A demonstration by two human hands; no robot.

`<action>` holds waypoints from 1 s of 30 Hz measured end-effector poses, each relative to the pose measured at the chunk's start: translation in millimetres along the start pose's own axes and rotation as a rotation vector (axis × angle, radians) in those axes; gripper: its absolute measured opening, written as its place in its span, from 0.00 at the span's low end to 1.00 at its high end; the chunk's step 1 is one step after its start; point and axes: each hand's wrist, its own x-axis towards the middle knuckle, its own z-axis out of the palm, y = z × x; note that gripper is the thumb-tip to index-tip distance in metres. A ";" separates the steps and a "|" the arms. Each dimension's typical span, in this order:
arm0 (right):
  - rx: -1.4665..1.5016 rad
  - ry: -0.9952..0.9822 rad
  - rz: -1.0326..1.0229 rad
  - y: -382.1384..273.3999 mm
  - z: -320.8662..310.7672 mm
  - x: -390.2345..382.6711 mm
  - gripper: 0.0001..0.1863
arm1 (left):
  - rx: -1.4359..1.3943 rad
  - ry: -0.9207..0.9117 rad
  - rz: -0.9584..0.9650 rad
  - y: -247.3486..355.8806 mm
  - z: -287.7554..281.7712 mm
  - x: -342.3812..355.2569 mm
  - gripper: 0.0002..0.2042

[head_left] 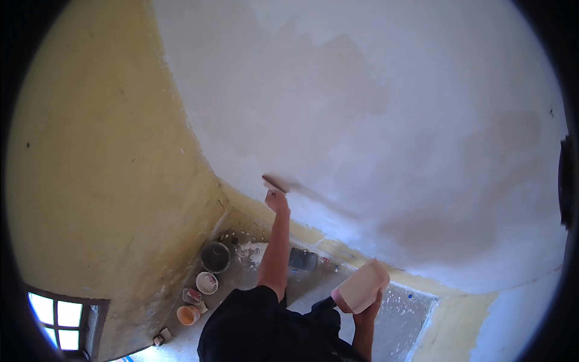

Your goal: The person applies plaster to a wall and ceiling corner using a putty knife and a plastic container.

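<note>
Brown-edged smoothing blade [275, 183] is lying directly beyond the knuckles of the left hand [277, 200], its long axis slanting from upper left to lower right and crossing the line of the outstretched forearm; nearest the camera, a black shirt [253, 320] is filling the lower edge of the view, both bare arms emerging from it; the right hand [369, 311] is gripping the lower right side of a pale pink, boxy holder [362, 286], its fingers partly hidden behind; whether that holder is a hollow tub or a flat board, one cannot tell; it is tilting toward the upper right, well apart from the blade, below it and to its right.

Farther out, the left fingers are closing tightly around the blade's grip, making this the nearer hand by far; the blade is appearing to meet the white wall [313, 114], low down near its yellow lower band, though exact contact is hard to tell; brownish, damp-looking patches are spreading across that wall to the right.

Down on the floor, a black bucket [215, 257], a white bucket [207, 282] and an orange bucket [188, 315] are standing along the yellow wall [102, 139]; a paned window [62, 321] is glowing at far left.
</note>
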 end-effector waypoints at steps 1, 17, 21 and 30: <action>0.058 0.044 -0.017 0.1 -11.6 -1.8 0.33 | 0.116 -0.062 0.076 26.0 18.6 -34.6 0.08; 0.006 -0.043 -0.006 -32.8 -9.1 25.4 0.31 | 0.133 -0.371 0.434 68.4 -32.2 -173.1 0.19; -0.006 0.010 0.011 -26.6 -15.3 25.5 0.31 | 0.185 -0.200 0.487 49.4 32.0 -175.5 0.24; 0.063 0.098 -0.047 -30.8 -36.8 18.8 0.28 | 0.563 -0.553 0.205 -53.5 -61.3 -229.5 0.14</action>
